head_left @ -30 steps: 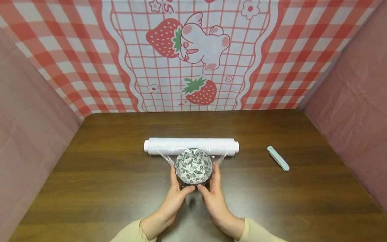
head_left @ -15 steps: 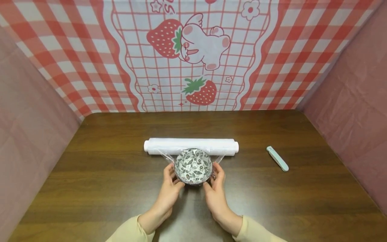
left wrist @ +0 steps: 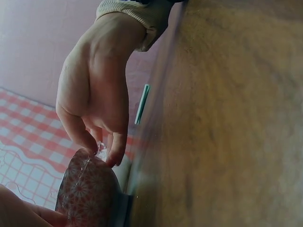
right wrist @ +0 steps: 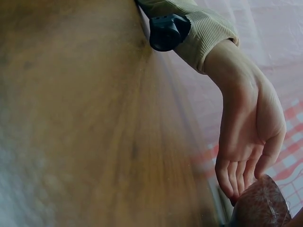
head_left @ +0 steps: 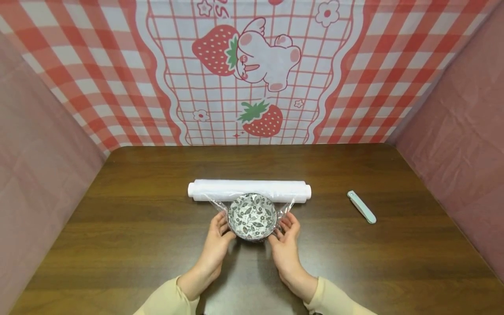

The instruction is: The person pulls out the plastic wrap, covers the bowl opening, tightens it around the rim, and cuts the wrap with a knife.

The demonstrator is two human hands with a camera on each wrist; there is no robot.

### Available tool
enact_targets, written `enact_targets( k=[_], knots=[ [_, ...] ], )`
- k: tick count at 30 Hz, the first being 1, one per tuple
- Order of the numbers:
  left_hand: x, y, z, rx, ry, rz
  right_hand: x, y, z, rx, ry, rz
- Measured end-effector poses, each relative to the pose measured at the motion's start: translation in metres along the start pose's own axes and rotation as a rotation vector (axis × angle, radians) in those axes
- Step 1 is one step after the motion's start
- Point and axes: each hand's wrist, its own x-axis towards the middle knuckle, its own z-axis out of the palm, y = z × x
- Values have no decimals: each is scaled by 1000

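A bowl (head_left: 253, 217) with a dark leaf-and-flower pattern inside stands mid-table. Clear plastic wrap (head_left: 286, 209) clings over it and runs back toward a white roll of wrap (head_left: 250, 190) behind. At the bowl's left side my left hand (head_left: 215, 245) holds it, thumb near the front rim; the right wrist view shows this left hand (right wrist: 251, 123) with its fingers along the bowl's side. My right hand (head_left: 288, 248) has its thumb by the bowl and curled fingers in the gathered wrap. In the left wrist view, film bunches between the right hand's (left wrist: 97, 94) thumb and fingers.
A slim pale blue folded knife (head_left: 361, 207) lies to the right on the brown wooden table (head_left: 118, 227). Behind the table hangs a red-and-white checked cloth (head_left: 252, 87) with strawberries. Pink cloth (head_left: 453, 109) hangs at both sides.
Both hands have moved apart from the bowl's front edge to its two sides. The right fingers have shifted outward, and the wrap beside them is now bunched up. The bowl stays in place.
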Motion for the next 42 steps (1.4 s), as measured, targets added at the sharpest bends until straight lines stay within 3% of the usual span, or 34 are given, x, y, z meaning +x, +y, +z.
enact_targets(
  k=[5, 17, 23, 35, 42],
  knots=[
    [3, -1, -1, 34, -32, 21, -2, -2, -1, -8, -66, 29],
    [0, -1, 2, -14, -104, 13, -7, -4, -2, -141, -209, 6],
    [2, -1, 4, -18, -119, 32, -9, -3, 1, -83, -306, -5],
    [0, -3, 3, 2, -114, 35, -12, -5, 0, -48, -380, 65],
    [2, -4, -5, -4, -93, -3, -7, -6, -9, -58, -356, 70]
  ],
)
